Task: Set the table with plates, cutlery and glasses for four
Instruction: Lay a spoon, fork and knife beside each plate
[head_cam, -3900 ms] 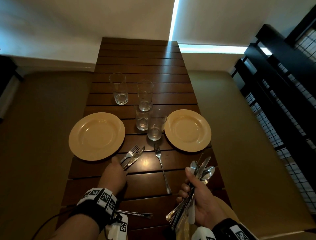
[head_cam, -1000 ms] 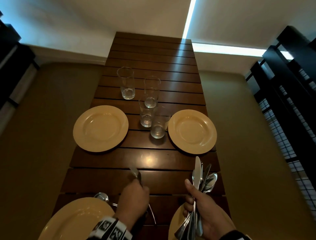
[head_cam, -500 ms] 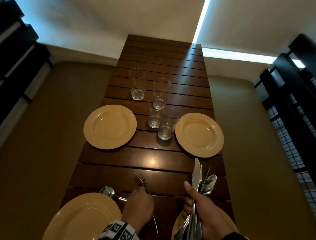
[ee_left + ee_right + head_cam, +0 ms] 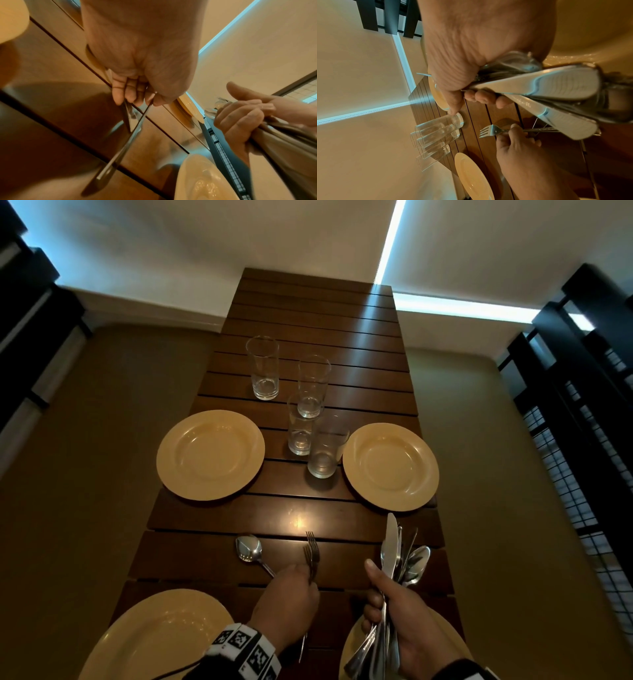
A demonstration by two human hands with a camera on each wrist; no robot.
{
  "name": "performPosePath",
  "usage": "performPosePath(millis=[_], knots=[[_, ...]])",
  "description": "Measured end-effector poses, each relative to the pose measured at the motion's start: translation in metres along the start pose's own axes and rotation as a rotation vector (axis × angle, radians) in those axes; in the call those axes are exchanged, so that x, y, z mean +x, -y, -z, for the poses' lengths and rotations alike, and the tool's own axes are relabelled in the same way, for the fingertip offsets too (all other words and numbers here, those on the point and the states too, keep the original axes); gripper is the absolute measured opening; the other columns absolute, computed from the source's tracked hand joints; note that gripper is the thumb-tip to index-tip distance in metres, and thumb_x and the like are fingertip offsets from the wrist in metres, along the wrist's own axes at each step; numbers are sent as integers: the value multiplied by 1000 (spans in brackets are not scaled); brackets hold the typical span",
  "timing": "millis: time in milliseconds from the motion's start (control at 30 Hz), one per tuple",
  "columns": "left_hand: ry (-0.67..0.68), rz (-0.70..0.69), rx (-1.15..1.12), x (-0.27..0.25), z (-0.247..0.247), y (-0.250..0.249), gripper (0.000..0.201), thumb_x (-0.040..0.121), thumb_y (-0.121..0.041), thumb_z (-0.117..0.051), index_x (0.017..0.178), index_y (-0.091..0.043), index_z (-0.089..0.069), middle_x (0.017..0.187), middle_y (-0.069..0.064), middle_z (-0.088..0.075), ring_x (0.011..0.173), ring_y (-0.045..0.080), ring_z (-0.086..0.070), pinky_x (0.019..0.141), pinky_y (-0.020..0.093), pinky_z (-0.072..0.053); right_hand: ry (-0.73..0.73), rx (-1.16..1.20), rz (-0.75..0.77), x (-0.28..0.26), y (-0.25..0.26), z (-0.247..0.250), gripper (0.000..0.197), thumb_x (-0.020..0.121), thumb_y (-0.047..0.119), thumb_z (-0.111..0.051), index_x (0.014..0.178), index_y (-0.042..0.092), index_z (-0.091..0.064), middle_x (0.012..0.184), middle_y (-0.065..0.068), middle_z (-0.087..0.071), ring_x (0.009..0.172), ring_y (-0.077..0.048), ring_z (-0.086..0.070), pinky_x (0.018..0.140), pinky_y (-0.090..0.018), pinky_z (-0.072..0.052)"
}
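On the dark slatted table (image 4: 308,518), my left hand (image 4: 291,594) pinches a fork (image 4: 312,554) low over the near boards, tines pointing away. A second metal handle crosses the fork handle (image 4: 120,152) under the fingers (image 4: 130,93). A spoon (image 4: 249,547) lies just left of that hand. My right hand (image 4: 400,621) grips a bundle of knives, spoons and forks (image 4: 394,549) upright over the near right plate (image 4: 351,642). Another yellow plate (image 4: 161,638) sits near left; two more lie far left (image 4: 209,455) and far right (image 4: 390,467).
Several empty glasses (image 4: 310,419) stand clustered mid-table between the far plates, one close to the far right plate's rim. Tan upholstered benches (image 4: 85,474) flank the table on both sides. A black railing (image 4: 582,405) runs along the right.
My left hand has drawn back from beside the far left plate to the near boards. The fork that lay mid-table is gone from there. The spoon now shows fully, left of the hand.
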State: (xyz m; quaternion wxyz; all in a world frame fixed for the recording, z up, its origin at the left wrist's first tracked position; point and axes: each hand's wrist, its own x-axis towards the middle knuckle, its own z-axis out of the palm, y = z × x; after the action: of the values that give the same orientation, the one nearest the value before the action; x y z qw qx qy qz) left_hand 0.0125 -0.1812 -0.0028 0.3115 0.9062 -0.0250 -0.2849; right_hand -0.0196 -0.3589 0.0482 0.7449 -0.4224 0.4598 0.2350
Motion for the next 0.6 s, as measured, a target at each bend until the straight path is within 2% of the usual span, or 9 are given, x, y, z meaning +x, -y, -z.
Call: performPosePath(millis=[100,167,233,333,400,500,533,600], knots=[[-103,46,-96,-1,12,-1,12,104,-27,-47,93,-25,-52,83,-9,-56,69,2,-53,59,17,-38,1,17,-3,0,0,-1,30,81,33,-78,86,13,-56,52,-1,-40,39,-14,-39,42,-28,-39],[-182,154,-161,0,21,1,12,104,-29,-49,95,-23,-54,80,-8,-59,67,1,-55,53,16,-39,2,24,-3,0,0,-2,30,82,33,-77,87,13,-56,52,-1,-39,39,-14,-38,43,-28,-39],[-241,248,-185,3,26,8,15,103,-29,-51,94,-18,-55,79,-6,-59,67,4,-55,55,20,-42,4,25,1,0,-1,-2,29,82,32,-77,87,13,-56,52,-1,-39,39,-14,-37,43,-28,-39],[-259,319,-141,9,26,17,17,103,-28,-51,99,-13,-56,79,-4,-56,63,4,-47,50,19,-34,6,11,3,-2,-2,-5,30,80,33,-78,87,13,-56,53,-1,-38,40,-13,-37,43,-28,-39],[-258,351,-115,11,24,20,20,103,-24,-50,110,-7,-58,92,4,-61,67,9,-49,53,20,-35,11,14,-5,-2,-2,-6,31,79,34,-79,88,14,-57,54,-1,-39,41,-14,-37,44,-29,-40],[-257,392,-109,13,18,24,29,101,-20,-49,123,-3,-54,121,18,-58,81,19,-53,69,27,-41,24,21,-17,-6,-1,-8,31,79,36,-78,83,14,-56,54,-1,-39,41,-14,-37,43,-29,-39],[-263,392,-99,13,18,24,28,101,-20,-50,123,-4,-54,122,19,-57,81,18,-51,69,27,-40,27,23,-15,-7,-1,-9,31,79,37,-78,84,15,-56,54,-1,-39,41,-13,-37,43,-28,-39],[-273,381,-69,13,19,23,18,99,-19,-54,113,-8,-56,112,15,-62,77,15,-48,67,27,-41,33,31,-8,-7,0,-10,33,79,37,-78,92,16,-57,55,0,-41,41,-13,-38,44,-28,-39]])
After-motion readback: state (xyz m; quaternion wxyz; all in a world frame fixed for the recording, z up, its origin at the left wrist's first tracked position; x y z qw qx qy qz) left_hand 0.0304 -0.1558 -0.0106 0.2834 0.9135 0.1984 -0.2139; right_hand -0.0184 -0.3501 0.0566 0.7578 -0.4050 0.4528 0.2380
